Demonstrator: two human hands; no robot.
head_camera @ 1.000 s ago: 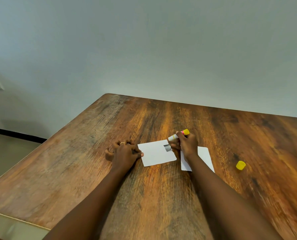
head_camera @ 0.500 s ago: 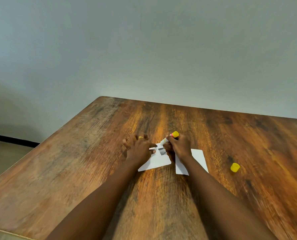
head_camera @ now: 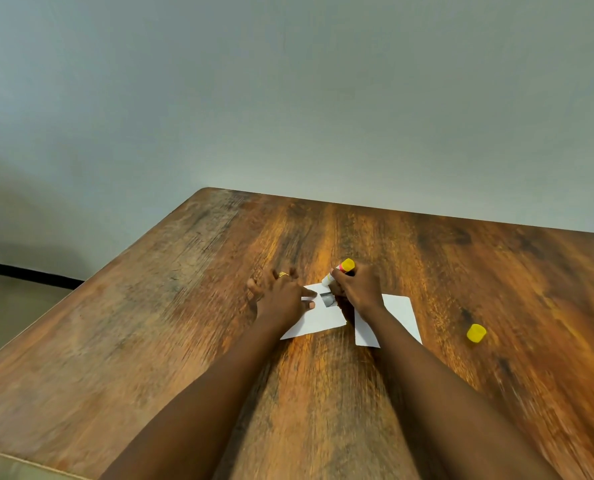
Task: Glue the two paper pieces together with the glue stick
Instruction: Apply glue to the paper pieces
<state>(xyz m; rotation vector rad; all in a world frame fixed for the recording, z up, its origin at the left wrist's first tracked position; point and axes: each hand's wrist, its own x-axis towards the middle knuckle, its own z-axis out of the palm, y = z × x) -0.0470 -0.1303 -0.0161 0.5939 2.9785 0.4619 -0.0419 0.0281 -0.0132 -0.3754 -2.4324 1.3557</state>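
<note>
The glue stick (head_camera: 336, 273) was tilted, its yellow end up and away and its white end down over the far edge of the left paper piece (head_camera: 318, 320). A small grey patch (head_camera: 328, 299) showed on the paper there; whether the tip touched the paper could not be told. The right hand (head_camera: 357, 289) had its grip clamped round the stick. The left hand (head_camera: 281, 296) lay on the left part of that paper with fingers straight and spread, its grip apart and holding nothing, a ring (head_camera: 283, 274) on one finger. The right paper piece (head_camera: 397, 310) lay just beside the first, partly under the right wrist. A yellow cap (head_camera: 476, 333) lay well apart to the right on the wooden table (head_camera: 184, 323), which stood against a plain wall (head_camera: 288, 98).
</note>
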